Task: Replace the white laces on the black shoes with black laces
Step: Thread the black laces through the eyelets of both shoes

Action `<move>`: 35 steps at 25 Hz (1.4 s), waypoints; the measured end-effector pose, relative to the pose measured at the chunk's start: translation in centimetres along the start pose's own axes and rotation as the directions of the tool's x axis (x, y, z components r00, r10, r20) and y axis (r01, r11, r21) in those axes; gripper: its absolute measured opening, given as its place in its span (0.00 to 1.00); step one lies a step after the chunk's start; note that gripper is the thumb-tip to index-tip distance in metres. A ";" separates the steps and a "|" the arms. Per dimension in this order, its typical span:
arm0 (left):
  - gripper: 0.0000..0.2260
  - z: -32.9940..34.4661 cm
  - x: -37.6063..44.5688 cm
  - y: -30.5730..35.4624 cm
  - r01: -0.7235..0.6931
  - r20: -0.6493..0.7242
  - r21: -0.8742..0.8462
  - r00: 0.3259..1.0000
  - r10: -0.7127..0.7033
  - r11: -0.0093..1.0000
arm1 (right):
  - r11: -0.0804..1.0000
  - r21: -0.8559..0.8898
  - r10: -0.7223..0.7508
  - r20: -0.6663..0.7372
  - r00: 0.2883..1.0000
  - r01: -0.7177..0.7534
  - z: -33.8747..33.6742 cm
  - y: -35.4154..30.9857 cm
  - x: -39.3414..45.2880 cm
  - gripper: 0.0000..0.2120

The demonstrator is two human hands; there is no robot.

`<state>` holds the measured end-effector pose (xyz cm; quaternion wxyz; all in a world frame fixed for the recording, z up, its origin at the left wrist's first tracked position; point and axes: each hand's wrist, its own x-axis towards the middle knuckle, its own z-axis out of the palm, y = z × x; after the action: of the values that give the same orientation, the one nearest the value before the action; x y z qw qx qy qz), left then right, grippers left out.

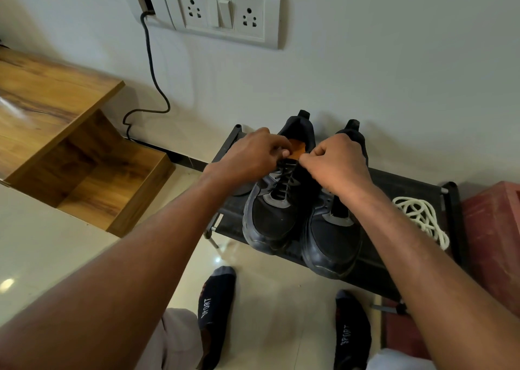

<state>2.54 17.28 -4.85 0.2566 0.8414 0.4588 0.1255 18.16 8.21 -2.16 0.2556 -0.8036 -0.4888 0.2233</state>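
Pale glossy floor tiles (267, 299) meet a white wall (365, 74), and against that wall stands a low black shoe rack (408, 184) carrying the pair of black shoes, toes toward the person. The left shoe (270, 220) sits near the middle of the rack's top, its toe at the front edge, and already has a black lace (284, 182) threaded across its eyelets. The right shoe (332, 240) stands just beside it, touching it along the side, its toe hanging over the front edge.

Both hands meet above the top of the left shoe's lacing. The left hand (250, 155) has its fingers curled, pinching the black lace near the shoe's opening. The right hand (334, 158) is likewise curled, its fingertips pinching at the same spot; what exactly it holds is too small to tell, though it appears to be the lace's other end.

White laces (422, 220) lie in a loose heap at the rack's right end, well apart from the hands.

A switch plate (222, 12) is set in the wall, with a dark cable (152, 68) trailing down toward a wooden cabinet (56, 122) at the left. Two dark socks (216, 310) marked SPORT show on the floor.
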 end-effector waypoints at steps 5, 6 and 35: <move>0.10 -0.4 -0.4 -0.4 0.055 0.035 -0.103 0.998 -0.052 0.993 | 0.760 0.621 0.058 -0.359 0.932 0.191 -2.9 -1.7 0.7 0.09; 0.11 -0.5 -0.5 -0.4 0.064 0.054 -0.115 0.997 -0.058 0.991 | 0.589 0.741 0.093 -0.459 0.883 0.323 -4.2 -2.6 0.8 0.07; 0.22 -1.1 -0.8 0.4 -0.019 0.116 0.023 0.993 0.016 1.000 | 0.937 -0.304 -0.140 0.117 0.983 0.169 0.8 0.6 -0.9 0.11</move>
<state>1.86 16.78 -3.72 0.2718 0.8542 0.4371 0.0734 17.71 7.30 -3.07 0.1186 -0.7817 -0.5911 0.1595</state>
